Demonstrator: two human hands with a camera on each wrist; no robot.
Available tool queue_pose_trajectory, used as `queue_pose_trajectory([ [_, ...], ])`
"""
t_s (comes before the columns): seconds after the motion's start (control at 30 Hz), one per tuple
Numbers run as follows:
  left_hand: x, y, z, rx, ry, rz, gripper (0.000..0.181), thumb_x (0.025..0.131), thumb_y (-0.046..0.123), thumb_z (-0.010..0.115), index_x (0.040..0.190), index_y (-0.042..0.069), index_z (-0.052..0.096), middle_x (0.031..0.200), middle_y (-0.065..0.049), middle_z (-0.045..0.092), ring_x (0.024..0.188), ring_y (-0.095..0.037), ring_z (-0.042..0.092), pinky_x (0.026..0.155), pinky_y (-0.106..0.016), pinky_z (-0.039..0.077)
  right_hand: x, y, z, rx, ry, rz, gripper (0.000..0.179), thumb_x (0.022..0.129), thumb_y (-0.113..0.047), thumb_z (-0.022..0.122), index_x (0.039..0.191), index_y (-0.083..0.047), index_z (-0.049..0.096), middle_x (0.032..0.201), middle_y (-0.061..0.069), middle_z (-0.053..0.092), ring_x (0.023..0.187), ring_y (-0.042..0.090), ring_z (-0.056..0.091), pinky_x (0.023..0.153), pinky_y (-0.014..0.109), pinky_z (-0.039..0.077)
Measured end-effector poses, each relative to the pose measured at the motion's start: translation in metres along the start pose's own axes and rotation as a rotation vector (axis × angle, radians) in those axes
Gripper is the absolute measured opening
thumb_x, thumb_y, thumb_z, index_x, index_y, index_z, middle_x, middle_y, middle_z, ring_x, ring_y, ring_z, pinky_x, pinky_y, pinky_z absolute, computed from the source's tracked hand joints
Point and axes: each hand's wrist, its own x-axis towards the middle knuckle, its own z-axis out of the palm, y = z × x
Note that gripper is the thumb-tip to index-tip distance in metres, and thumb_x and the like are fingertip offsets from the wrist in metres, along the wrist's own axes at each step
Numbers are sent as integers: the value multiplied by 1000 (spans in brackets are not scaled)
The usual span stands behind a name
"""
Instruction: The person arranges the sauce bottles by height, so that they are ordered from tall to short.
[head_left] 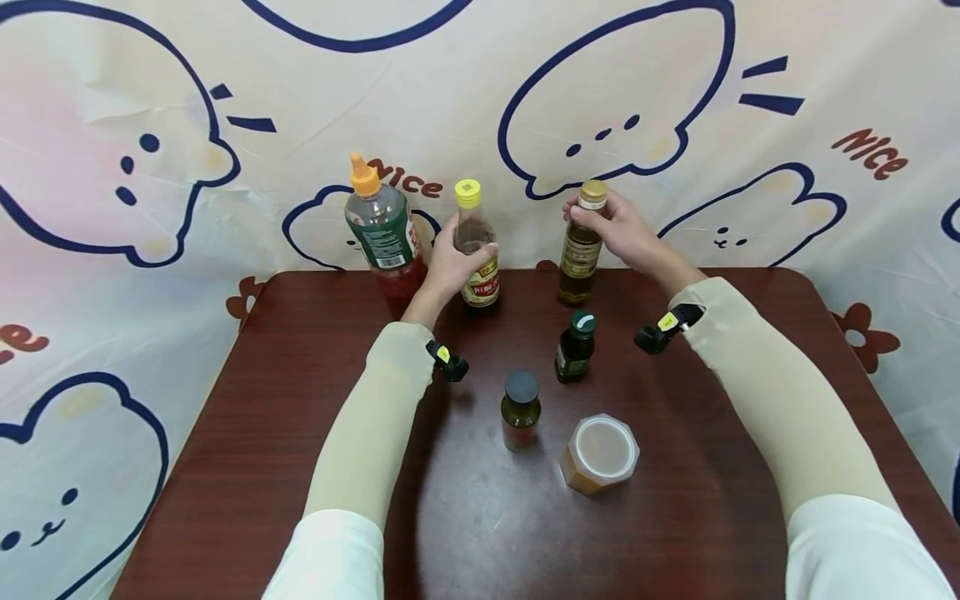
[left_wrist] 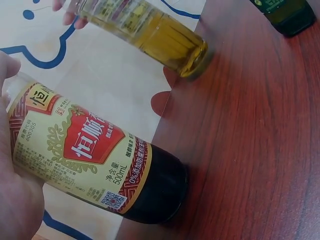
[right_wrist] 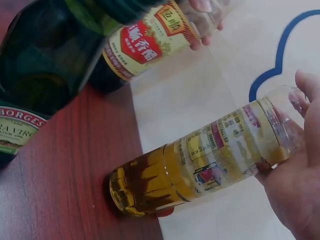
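Nearby, below the frame's centre, sit a pale-lidded jar [head_left: 600, 454] and a small bottle [head_left: 521, 412] whose label is hard to make out. Farther off, at upper centre, the left hand [head_left: 452, 265] grips a yellow-capped bottle [head_left: 482, 289] of dark liquid, its fingers mostly hidden behind it; rightward, the right hand [head_left: 618, 227] pinches the neck of an amber-filled, gold-capped bottle [head_left: 580, 257], which extends below it.

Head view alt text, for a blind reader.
A person's left hand grips a yellow-capped bottle, right hand a gold-capped bottle, at the far edge of a table. A squeeze bottle stands left of both; two small bottles and a jar stand nearer.
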Motion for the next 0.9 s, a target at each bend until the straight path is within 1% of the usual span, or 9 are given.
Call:
queue_pose_trajectory([
  [0.17, 0, -1, 2, 5, 5, -7, 56, 91, 20, 76, 139, 9, 51, 134, -11, 58, 124, -24, 55, 105, -42, 47, 2, 1, 9, -10, -41, -4, 34, 105, -31, 57, 129, -7, 55, 141, 21, 55, 129, 26, 53, 113, 52, 34],
  [0.37, 1, -2, 3, 9, 8, 4, 53, 91, 20, 76, 137, 10, 51, 133, -10, 59, 123, -24, 56, 105, -44, 47, 2, 0, 18, -24, -76, -25, 34, 106, -26, 56, 131, -3, 53, 142, 21, 55, 130, 29, 53, 114, 52, 36],
  [0.5, 1, -3, 1, 17, 16, -2, 55, 91, 21, 76, 139, 10, 51, 134, -9, 58, 124, -24, 55, 106, -45, 46, 4, 0, 22, -10, -101, -31, 33, 106, -25, 55, 131, -4, 52, 143, 23, 53, 132, 30, 52, 114, 53, 35],
  [0.7, 1, -3, 1, 29, 14, -9, 57, 92, 23, 76, 141, 11, 49, 136, -10, 57, 126, -25, 54, 107, -45, 46, 6, 2, 28, 1, -120, -25, 33, 106, -26, 55, 131, -4, 51, 144, 21, 53, 133, 31, 51, 113, 56, 35],
  [0.9, 1, -2, 1, 12, 12, -14, 58, 91, 21, 76, 142, 10, 49, 136, -11, 57, 126, -26, 54, 107, -45, 45, 6, 1, 33, 28, -132, -28, 34, 106, -23, 55, 133, -3, 50, 145, 23, 52, 134, 31, 51, 113, 56, 36],
])
